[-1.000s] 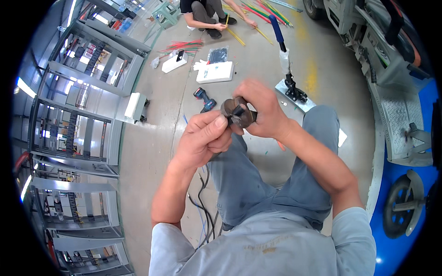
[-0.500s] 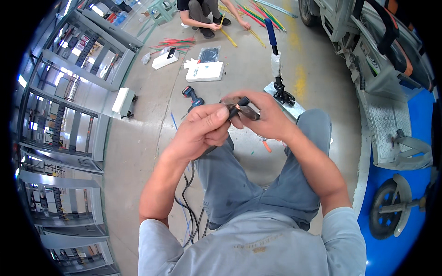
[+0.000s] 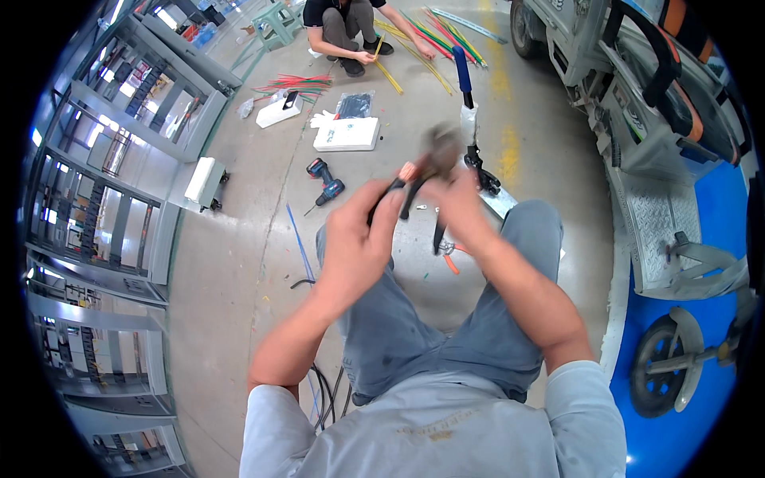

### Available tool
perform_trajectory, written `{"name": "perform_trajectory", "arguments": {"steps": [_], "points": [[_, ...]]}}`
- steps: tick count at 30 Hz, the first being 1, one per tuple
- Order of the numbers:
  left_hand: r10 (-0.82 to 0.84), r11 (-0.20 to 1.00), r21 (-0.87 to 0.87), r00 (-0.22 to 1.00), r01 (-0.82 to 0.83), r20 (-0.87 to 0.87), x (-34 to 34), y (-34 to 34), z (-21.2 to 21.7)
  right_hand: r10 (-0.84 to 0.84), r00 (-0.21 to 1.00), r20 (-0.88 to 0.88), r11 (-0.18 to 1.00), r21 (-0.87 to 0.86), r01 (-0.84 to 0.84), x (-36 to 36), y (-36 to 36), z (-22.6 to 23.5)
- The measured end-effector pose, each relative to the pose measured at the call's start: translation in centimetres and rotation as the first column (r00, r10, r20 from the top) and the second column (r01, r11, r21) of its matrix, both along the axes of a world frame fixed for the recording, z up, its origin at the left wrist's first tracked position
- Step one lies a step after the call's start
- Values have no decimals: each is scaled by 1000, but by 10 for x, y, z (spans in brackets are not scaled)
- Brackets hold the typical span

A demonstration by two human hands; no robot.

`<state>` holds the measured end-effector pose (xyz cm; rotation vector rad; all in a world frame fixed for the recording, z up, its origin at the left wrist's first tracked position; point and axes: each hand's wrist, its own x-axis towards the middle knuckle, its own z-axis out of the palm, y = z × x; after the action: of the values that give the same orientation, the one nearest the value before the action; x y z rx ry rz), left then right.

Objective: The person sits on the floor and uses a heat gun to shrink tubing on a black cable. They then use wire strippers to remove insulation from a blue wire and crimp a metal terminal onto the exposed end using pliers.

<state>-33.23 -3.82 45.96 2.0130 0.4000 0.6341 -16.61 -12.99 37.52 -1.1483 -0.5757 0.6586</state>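
Note:
My left hand [image 3: 362, 227] is closed around a thick black cable [image 3: 384, 197]. Bare copper strands [image 3: 409, 170] stick out at the cable's upper end. In my right hand [image 3: 456, 205] is a pair of pliers [image 3: 442, 151], smeared by motion. The pliers' metal head points up and away, just right of the copper end, and dark handles hang below the fingers. Whether the head touches the copper I cannot tell. Below my right hand, a tool with orange handles [image 3: 451, 263] lies on the floor between my knees.
A cordless drill [image 3: 325, 183] lies ahead to the left, near a white box [image 3: 347, 135]. A blue-handled lever tool [image 3: 464, 76] stands ahead right. Black cables [image 3: 325, 394] lie by my left leg. A crouching person [image 3: 344, 36] handles yellow strips. Metal cabinets [image 3: 96, 239] line the left; a vehicle [image 3: 637, 88] stands right.
The pliers have come off the cable and swung upward and to the right. My hands have moved apart, and the copper end now shows more fully.

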Motion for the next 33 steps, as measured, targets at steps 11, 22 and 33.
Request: {"name": "perform_trajectory", "arguments": {"steps": [11,22,33], "points": [[86,859,512,982,13,-168,-32,-16,2,-2,953,-304,975,-214,-66,60,-29,-29],[-567,757,-546,776,360,-275,-18,9,-4,557,825,-98,531,-722,-444,43,21,-172],[-427,884,-398,771,245,-474,47,92,-134,479,876,-48,188,-970,-156,-15,29,-389]]}}
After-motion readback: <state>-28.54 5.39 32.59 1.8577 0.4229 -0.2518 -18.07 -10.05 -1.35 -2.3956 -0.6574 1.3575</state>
